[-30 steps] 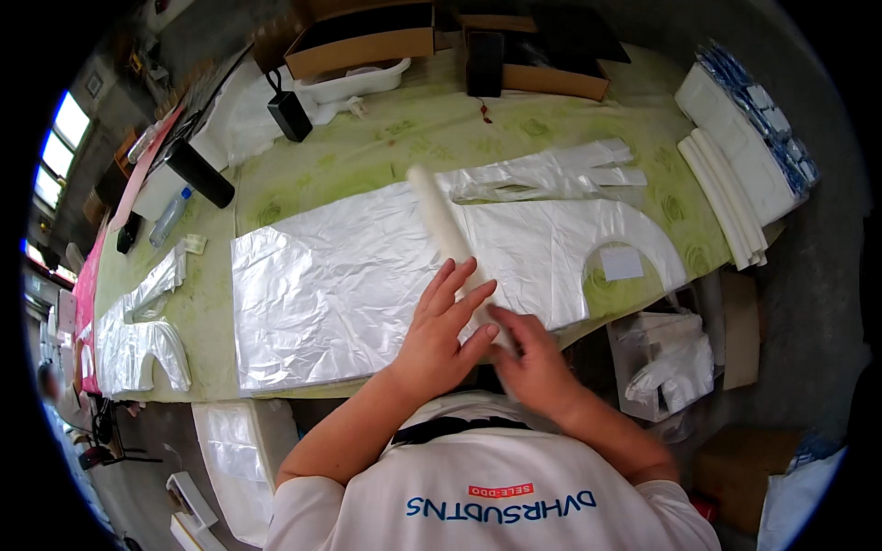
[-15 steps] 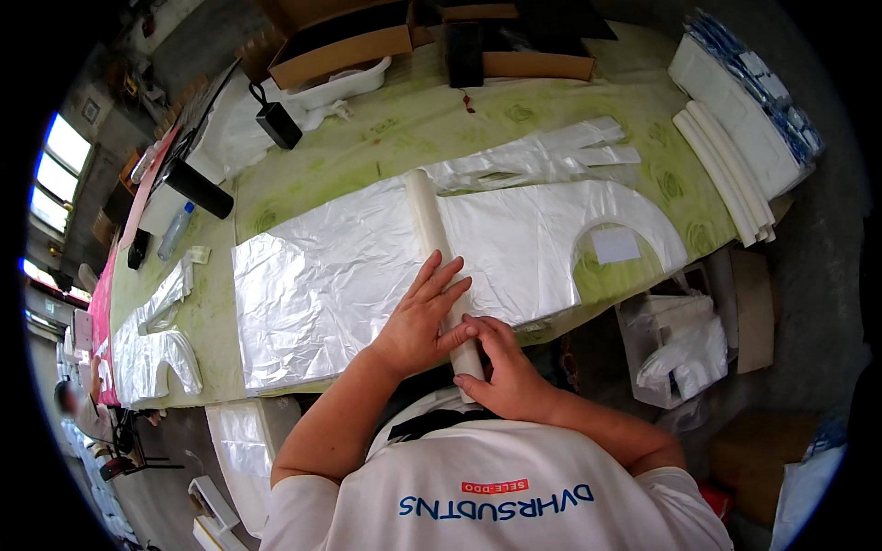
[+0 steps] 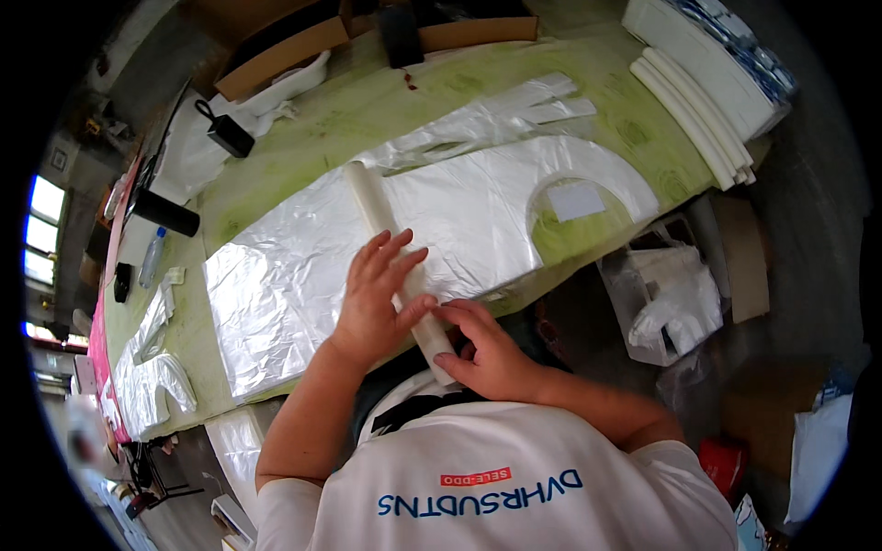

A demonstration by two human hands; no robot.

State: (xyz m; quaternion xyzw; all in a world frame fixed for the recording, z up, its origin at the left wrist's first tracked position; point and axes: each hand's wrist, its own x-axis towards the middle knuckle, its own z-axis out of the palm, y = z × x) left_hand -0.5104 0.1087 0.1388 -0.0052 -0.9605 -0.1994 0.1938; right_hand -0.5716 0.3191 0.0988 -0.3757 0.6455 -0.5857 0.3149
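A white roll (image 3: 372, 200), slim and tube-shaped, lies across a stack of shiny translucent plastic film (image 3: 285, 285) spread on the table. The film has a rounded cut-out at its right end. My left hand (image 3: 375, 303) is over the roll's middle, its fingers spread and its thumb reaching toward my right hand. Whether its palm presses on the roll is hidden. My right hand (image 3: 491, 354) has thumb and fingers around the roll's near end, close to my body. A small white card (image 3: 576, 200) lies inside the cut-out.
More crumpled film (image 3: 487, 119) lies behind the stack. Several white rolls (image 3: 694, 119) rest at the far right beside a white box (image 3: 707, 55). Cartons (image 3: 285, 50) stand at the back. Below the table's right edge is a bin (image 3: 661, 303) holding film. A bottle (image 3: 152, 257) lies left.
The view has turned, so the table's things sit further left and higher. My left hand's fingers are more raised and spread over the roll. My right hand keeps hold of its near end.
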